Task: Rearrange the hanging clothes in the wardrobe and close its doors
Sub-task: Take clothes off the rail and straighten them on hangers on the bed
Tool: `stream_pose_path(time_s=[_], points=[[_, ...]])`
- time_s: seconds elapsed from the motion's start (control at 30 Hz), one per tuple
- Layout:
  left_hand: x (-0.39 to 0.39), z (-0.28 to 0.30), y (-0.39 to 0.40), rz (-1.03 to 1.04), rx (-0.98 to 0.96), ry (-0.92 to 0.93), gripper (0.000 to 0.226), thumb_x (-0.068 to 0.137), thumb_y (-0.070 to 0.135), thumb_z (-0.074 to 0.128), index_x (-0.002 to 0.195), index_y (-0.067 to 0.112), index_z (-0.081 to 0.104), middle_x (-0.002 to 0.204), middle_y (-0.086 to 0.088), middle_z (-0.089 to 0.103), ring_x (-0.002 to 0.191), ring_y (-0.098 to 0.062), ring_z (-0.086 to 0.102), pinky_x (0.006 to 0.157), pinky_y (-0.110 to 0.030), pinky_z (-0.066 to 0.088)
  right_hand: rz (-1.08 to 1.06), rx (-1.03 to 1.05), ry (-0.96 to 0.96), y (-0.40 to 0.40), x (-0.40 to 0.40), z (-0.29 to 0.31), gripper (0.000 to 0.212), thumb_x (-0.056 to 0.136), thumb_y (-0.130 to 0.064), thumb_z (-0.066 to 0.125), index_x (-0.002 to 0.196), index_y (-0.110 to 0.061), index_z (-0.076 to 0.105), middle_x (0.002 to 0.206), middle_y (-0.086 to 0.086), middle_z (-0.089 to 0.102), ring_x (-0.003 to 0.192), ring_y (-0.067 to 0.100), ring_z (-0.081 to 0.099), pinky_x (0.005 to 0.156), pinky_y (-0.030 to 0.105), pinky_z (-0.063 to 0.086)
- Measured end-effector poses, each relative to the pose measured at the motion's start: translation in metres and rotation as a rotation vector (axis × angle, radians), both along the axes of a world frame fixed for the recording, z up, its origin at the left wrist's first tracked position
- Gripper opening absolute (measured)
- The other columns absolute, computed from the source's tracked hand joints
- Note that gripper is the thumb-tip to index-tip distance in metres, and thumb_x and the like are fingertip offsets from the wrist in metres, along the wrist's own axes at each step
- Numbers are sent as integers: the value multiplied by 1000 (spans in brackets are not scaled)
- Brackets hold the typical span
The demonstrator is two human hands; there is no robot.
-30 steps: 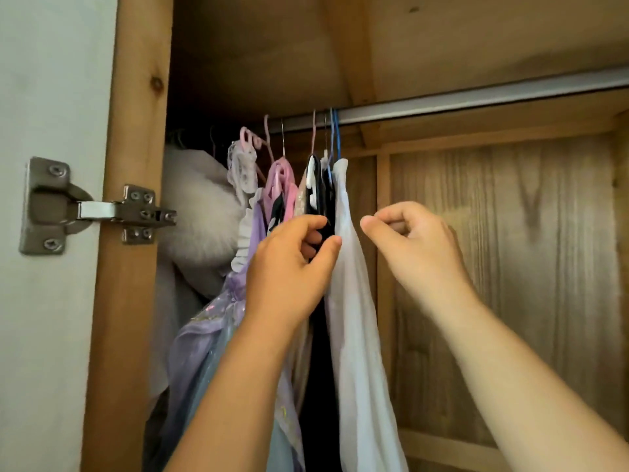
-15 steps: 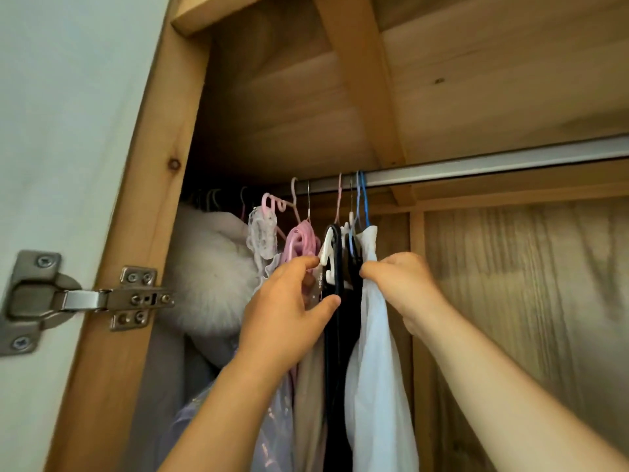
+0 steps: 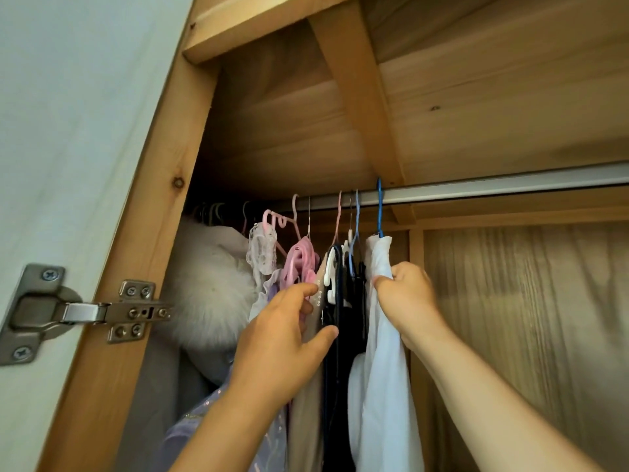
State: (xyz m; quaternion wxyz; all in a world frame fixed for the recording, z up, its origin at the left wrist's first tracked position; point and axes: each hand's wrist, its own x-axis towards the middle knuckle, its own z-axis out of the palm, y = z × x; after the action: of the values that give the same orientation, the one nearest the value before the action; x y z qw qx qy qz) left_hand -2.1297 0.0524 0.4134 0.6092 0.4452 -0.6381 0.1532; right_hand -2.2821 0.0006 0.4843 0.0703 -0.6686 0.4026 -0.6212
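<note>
Clothes hang bunched at the left end of a metal rail [image 3: 493, 190] inside a wooden wardrobe. My right hand [image 3: 406, 301] grips the shoulder of a white garment [image 3: 384, 352] on a blue hanger [image 3: 379, 209], the rightmost piece, slightly apart from the rest. My left hand [image 3: 286, 338] reaches into the bunch, fingers and thumb curled round a beige garment [image 3: 306, 420] beside a black garment [image 3: 347, 321]. Pink hangers [image 3: 299, 260] and a white furry coat [image 3: 207, 287] hang further left.
The white wardrobe door [image 3: 68, 131] stands open at the left, fixed by a metal hinge [image 3: 81, 311] to the wooden frame [image 3: 136, 267]. To the right of the clothes the rail is bare in front of the wooden back panel [image 3: 524, 318].
The view tilted upward. My right hand closed on the white garment and drew it and its blue hanger slightly right along the rail. My left hand stayed in the bunch.
</note>
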Motion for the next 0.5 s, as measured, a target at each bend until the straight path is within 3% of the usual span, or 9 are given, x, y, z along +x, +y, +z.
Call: stream_pose_path(time_s=[0.27, 0.5], points=[[-19, -16, 7, 14, 16, 53, 25, 74, 36, 73, 83, 33, 49, 79, 12, 56, 66, -2, 51, 69, -28, 49, 16, 7, 32, 17, -30, -10, 33, 93, -12, 47, 63, -15, 34, 63, -2, 36, 54, 12, 35, 48, 24, 25], [-50, -30, 17, -11, 67, 32, 27, 73, 32, 75, 76, 36, 49, 79, 13, 56, 68, -4, 55, 70, -28, 50, 7, 69, 87, 32, -64, 7, 22, 94, -16, 45, 72, -13, 42, 71, 2, 40, 60, 14, 39, 52, 26, 30]])
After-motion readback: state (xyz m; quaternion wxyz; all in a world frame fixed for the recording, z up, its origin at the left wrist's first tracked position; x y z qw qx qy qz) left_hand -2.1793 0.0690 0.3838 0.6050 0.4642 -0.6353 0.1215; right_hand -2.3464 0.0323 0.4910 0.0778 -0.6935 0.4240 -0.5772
